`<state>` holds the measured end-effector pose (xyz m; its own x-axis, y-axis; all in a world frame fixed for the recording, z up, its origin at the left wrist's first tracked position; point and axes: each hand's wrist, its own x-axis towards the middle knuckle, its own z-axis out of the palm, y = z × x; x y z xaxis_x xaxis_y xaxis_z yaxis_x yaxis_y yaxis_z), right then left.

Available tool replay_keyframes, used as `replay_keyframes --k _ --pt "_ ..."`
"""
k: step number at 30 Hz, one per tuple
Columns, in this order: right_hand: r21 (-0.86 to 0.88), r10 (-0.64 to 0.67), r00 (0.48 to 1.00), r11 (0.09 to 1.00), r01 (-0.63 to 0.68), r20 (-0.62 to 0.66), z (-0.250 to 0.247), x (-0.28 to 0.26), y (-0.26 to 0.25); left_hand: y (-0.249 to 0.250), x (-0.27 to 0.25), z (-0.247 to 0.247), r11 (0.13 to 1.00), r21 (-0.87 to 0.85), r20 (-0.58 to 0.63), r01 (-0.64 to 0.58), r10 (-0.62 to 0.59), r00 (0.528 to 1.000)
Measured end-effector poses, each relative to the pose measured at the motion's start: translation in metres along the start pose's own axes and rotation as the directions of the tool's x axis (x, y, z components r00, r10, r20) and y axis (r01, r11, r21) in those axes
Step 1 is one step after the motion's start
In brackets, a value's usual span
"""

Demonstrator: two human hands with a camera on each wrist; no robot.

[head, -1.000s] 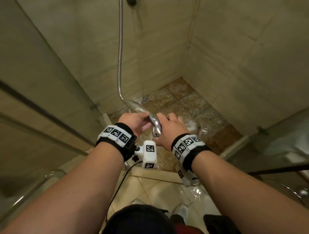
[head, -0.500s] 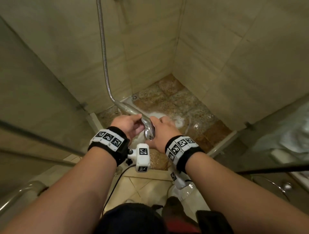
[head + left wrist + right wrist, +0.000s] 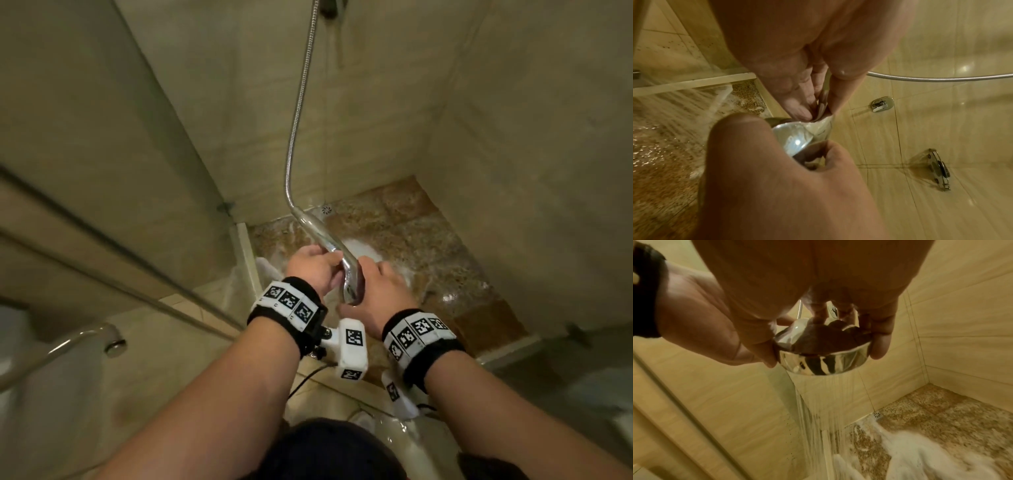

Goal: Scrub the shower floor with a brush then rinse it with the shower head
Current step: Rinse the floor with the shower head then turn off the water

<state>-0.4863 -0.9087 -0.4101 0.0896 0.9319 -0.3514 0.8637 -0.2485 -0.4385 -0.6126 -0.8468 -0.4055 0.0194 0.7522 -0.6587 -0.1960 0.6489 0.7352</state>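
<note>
Nearest, both hands meet over the threshold of the stall. The left hand (image 3: 313, 270) has its fingers curled round the chrome handle of the shower head (image 3: 346, 274), and the right hand (image 3: 375, 287) closes its grip on the round head itself, thumb on one side of the rim and fingers on the other, as the right wrist view shows plainly. So the shower head is held in the air between the two hands, face turned down, with its metal hose (image 3: 299, 102) running up the back wall.

Below the hands, water (image 3: 818, 410) streams from the head in fine jets and lands close to the glass door (image 3: 102, 171) and the pale kerb on the near left. Further in, the speckled brown shower floor (image 3: 428, 233) is wet, with a broad patch of white foam (image 3: 920, 456) lying across the middle. At the far corner sits the small round drain (image 3: 327, 209), with a thin trail of foam reaching toward it.

No brush is in sight, so I judge the scrubbing done and the rinse under way. The risk, as I see it: the spray falls so near the kerb that it could splash out onto the outer tiles, and wet chrome may twist in the fingers. Foam pushed away from the drain would simply stay put.
</note>
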Motion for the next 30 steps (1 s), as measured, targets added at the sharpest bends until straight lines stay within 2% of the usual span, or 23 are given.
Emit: replay_keyframes --k 8,18,30 --pt "0.043 0.021 1.000 0.999 -0.021 -0.008 0.024 0.026 -0.001 -0.011 0.034 -0.009 0.999 0.026 -0.039 -0.021 0.022 0.999" --pt "0.101 0.005 0.996 0.995 0.004 -0.084 0.034 0.071 -0.030 0.019 0.067 -0.026 0.985 0.137 -0.071 -0.105 0.115 0.991" --pt "0.254 0.035 0.981 0.967 0.015 -0.188 0.021 0.102 -0.068 0.075 0.081 -0.036 0.936 0.232 0.065 -0.265 0.257 0.964"
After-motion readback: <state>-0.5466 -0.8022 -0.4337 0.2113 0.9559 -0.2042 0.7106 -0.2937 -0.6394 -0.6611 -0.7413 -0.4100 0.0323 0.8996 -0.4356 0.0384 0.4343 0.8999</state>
